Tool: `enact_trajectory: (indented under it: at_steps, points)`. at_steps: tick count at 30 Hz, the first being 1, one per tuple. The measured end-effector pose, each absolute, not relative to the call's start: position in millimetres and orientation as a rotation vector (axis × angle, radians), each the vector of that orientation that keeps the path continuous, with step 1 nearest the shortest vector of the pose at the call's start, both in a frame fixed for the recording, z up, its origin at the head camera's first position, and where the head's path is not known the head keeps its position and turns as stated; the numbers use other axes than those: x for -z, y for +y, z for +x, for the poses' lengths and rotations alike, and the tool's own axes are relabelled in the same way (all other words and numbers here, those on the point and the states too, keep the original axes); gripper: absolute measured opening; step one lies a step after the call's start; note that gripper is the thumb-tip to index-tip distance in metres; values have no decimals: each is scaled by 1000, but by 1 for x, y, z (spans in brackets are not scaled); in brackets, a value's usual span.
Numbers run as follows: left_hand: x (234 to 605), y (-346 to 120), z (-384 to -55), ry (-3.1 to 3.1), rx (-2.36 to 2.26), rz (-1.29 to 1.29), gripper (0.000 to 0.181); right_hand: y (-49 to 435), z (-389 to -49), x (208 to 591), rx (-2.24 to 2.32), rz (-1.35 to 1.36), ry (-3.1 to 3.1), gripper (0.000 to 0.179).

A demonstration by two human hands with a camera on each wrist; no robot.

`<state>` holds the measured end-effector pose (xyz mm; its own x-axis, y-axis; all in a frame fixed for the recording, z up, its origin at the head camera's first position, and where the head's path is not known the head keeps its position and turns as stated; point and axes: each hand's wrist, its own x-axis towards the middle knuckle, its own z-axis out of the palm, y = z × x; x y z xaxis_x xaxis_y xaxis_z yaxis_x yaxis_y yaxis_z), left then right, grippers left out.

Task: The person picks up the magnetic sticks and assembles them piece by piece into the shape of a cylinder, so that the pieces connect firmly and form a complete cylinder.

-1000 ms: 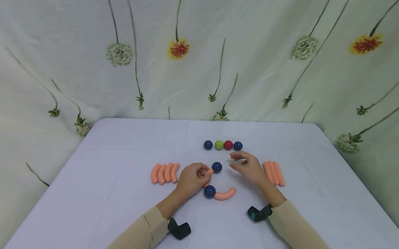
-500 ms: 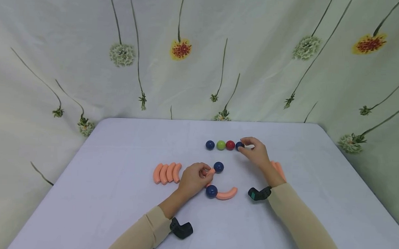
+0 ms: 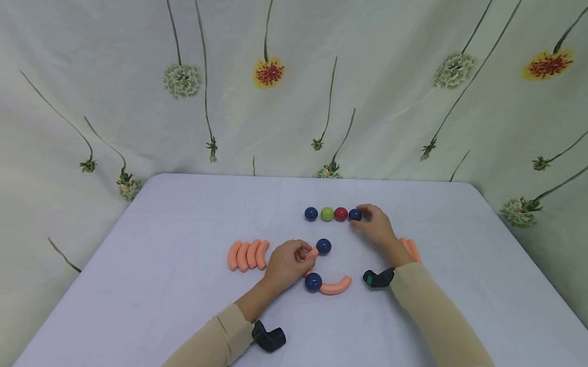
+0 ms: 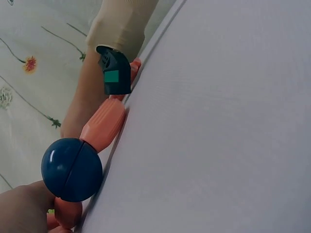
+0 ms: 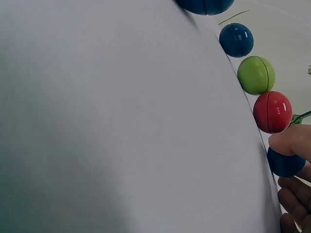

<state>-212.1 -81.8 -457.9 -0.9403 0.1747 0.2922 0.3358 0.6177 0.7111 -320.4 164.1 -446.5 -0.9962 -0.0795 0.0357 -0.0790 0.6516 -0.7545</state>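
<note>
My left hand [image 3: 286, 261] pinches a curved salmon-pink rod [image 3: 311, 253] on the white table. Its far end meets a blue ball [image 3: 323, 246]; at its near end sits another blue ball [image 3: 313, 282], with a second curved rod [image 3: 336, 286] joined on its right. In the left wrist view that near ball [image 4: 73, 170] shows a seam round it. Farther back, my right hand [image 3: 376, 225] has thumb and fingers round the blue ball [image 3: 355, 215] at the right end of a row. The thumb lies across this ball [image 5: 285, 164] in the right wrist view.
Beside the gripped ball stand a red ball [image 3: 341, 214], a green ball [image 3: 327, 214] and a blue ball [image 3: 311, 214]. Several curved rods [image 3: 247, 255] lie left of my left hand. Straight rods [image 3: 411, 249] are partly hidden under my right forearm. A flowered cloth [image 3: 296, 124] hangs behind.
My right hand has moved away from me to the row's right end and closed its fingers round the blue ball. The left hand keeps its grip on the curved rod.
</note>
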Motion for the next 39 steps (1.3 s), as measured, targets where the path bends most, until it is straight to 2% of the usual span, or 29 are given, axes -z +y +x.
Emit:
enact_trajectory:
  at_steps: [23,39]
  points:
    - [460,-82,-211,-2638,1245,-428,20,165,-320,448,1279,-110,2862,50]
    - [458,-82,-211,-2650,1227,-424,20,175,-292,422,1298,-246,2877,45]
